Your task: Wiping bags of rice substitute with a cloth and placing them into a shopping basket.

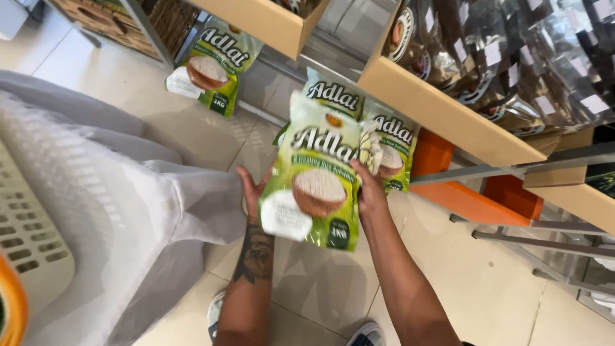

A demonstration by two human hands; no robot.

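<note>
Green grain bag (314, 176) gripped upright between left hand (252, 192) and right hand (370, 189), above tiled floor (448, 282), before wooden shelf edge (448, 118); lifting step, steady two-sided support needed next

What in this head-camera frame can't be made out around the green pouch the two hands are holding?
- Head view: left hand fingers are behind the green pouch.
- Right hand: its fingertips wrap the pouch edge, out of sight.
- Two matching pouches standing behind it are largely covered by it.
- Clear bags on the wooden shelf: glare hides their contents.
- White basket: cut off by the left edge.
</note>
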